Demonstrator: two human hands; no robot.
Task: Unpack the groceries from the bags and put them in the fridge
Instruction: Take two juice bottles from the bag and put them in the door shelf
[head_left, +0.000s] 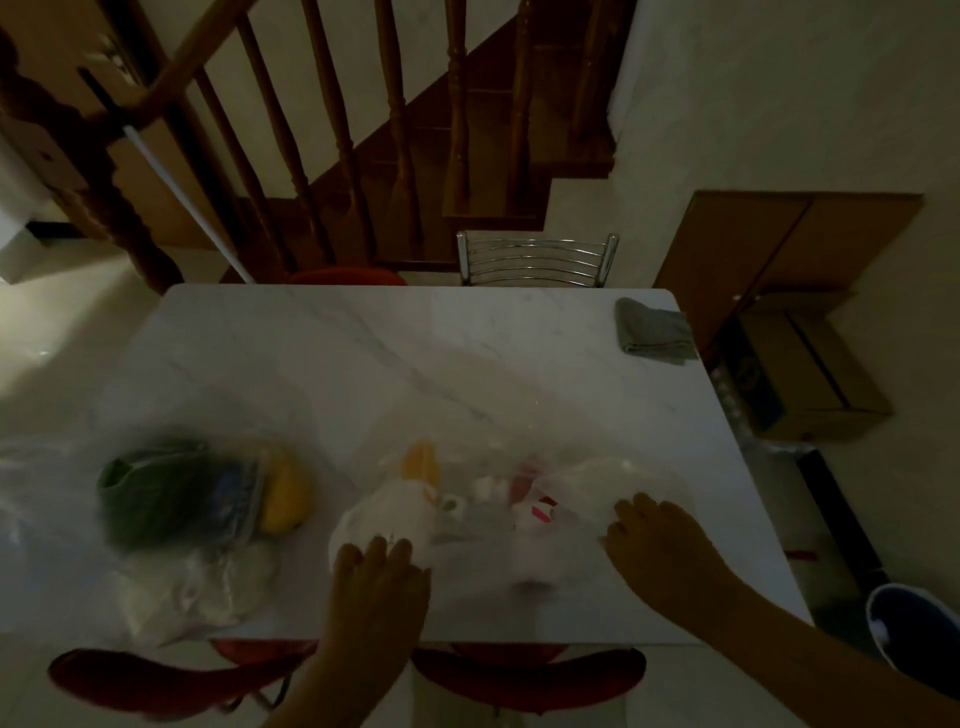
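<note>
Dim room, marble table with two clear grocery bags near its front edge.

Right bag lies with its long axis left to right, blurred white, yellow and red goods inside; the left hand curls on its left end, the right hand lies on its right end, grip unclear. Left bag sits just beside it, holding green and yellow items. A grey cloth lies at the far right corner. Red chairs stand at the near edge, a chrome chair at the far edge, boxes beside the table.
</note>
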